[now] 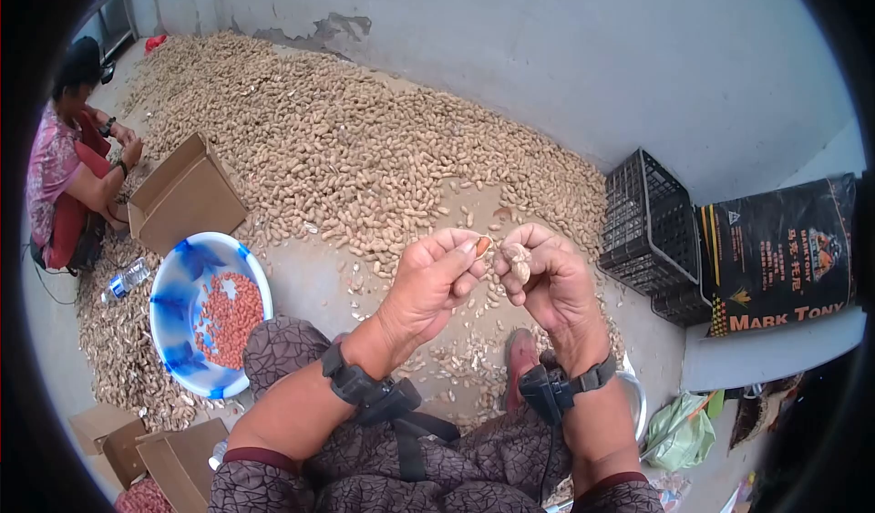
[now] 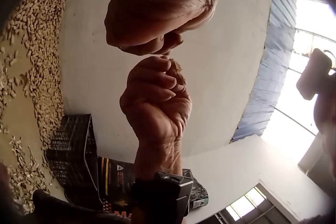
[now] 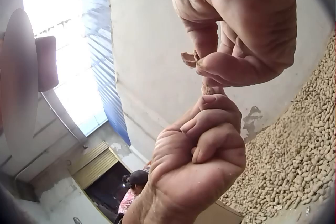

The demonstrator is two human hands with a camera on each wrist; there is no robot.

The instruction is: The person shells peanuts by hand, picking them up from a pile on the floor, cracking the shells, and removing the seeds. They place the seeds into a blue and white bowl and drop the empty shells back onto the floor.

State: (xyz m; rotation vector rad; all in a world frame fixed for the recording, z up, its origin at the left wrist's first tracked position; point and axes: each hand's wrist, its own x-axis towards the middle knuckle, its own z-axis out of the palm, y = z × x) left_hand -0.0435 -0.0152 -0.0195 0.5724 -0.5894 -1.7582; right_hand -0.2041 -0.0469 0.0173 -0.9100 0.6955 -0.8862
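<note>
In the head view, the left hand (image 1: 427,285) pinches an opened peanut (image 1: 483,245) with a reddish kernel showing, between thumb and forefinger. Close beside it on the right, the right hand (image 1: 551,281) has curled fingers around pale peanut shell (image 1: 518,265). The fingertips of both hands nearly meet over the floor. In the left wrist view, brown shell (image 2: 177,71) shows at the curled fingers of the right hand (image 2: 157,100). In the right wrist view, a piece of shell (image 3: 188,59) sticks out by the upper hand's fingertips.
Unshelled peanuts (image 1: 365,139) are heaped along the wall. A blue-and-white basin (image 1: 169,308) with red kernels (image 1: 232,317) stands at left, near a cardboard box (image 1: 187,199) and a seated person (image 1: 77,158). Black crates (image 1: 643,226) and a black sack (image 1: 784,253) are at right.
</note>
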